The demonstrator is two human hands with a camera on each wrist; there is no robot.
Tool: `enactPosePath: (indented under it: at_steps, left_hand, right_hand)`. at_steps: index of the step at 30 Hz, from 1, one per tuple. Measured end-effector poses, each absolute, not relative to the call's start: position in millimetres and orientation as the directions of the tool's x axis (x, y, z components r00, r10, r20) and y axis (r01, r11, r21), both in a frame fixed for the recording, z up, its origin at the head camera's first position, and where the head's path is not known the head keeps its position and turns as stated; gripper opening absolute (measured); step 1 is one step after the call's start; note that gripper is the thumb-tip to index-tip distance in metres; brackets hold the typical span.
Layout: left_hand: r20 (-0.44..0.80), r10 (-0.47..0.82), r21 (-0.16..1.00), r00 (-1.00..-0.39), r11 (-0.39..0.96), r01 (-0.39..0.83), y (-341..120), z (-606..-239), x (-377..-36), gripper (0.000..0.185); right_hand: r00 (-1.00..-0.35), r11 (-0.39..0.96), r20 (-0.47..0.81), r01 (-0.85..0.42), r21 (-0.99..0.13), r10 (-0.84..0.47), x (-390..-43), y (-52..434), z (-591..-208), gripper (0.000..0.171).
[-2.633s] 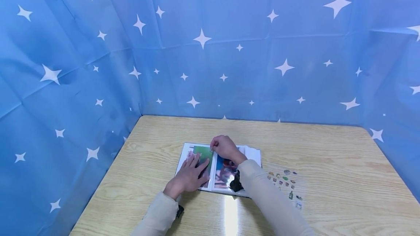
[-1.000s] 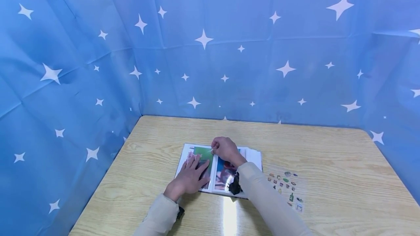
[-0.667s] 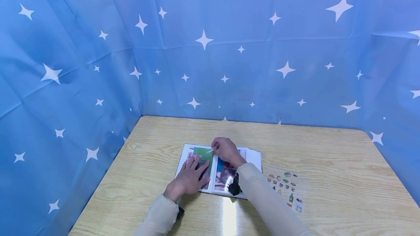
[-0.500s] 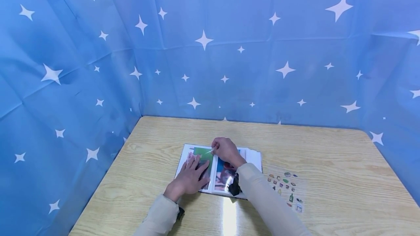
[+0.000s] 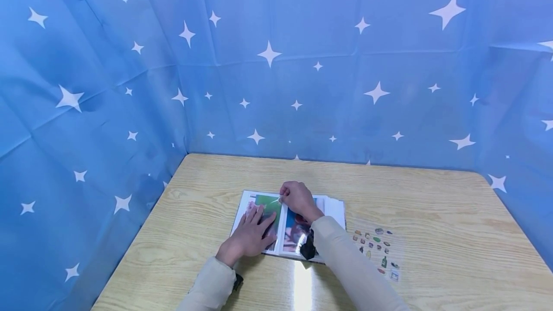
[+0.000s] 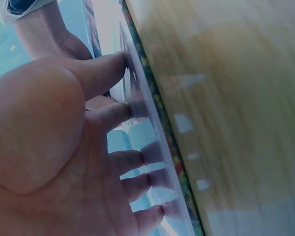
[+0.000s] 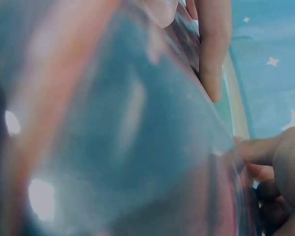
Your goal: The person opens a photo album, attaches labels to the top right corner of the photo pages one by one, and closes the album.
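Note:
An open photo album lies on the table with a picture in each page. My left hand rests on the left page, fingers spread; in the left wrist view the left hand's fingertips press on the glossy page. At the top of the centre fold, my right hand pinches the edge of the left page's clear sleeve. A pale streak on the sleeve runs left from those fingertips over the green photo. In the right wrist view, the right hand grips at the page edge, near left-hand fingers.
Right of the album lies a clear sheet of small food stickers, close to the right sleeve. The wooden table reaches back to a blue star-patterned curtain. A bright reflection shows on the wood in front.
My right hand has shifted slightly right and the pale streak has appeared between its fingertips and the green photo. The left hand has stayed spread on the page.

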State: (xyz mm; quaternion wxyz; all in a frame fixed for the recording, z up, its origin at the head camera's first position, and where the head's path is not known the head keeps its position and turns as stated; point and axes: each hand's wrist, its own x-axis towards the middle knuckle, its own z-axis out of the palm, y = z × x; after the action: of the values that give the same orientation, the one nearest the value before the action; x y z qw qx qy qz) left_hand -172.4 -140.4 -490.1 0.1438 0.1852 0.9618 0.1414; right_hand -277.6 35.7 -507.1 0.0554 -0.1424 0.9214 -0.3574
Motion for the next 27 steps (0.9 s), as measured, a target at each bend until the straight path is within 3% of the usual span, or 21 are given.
enactPosePath:
  at_steps: [27]
  left_hand:
    - [-0.23, 0.384, 0.308, -0.894, 0.9, 0.307, -139.5, -493.9, -171.6, 0.058]
  right_hand:
    - [-0.97, 0.706, 0.01, -0.183, -0.684, -0.241, -275.1, 30.8, -506.3, 0.007]
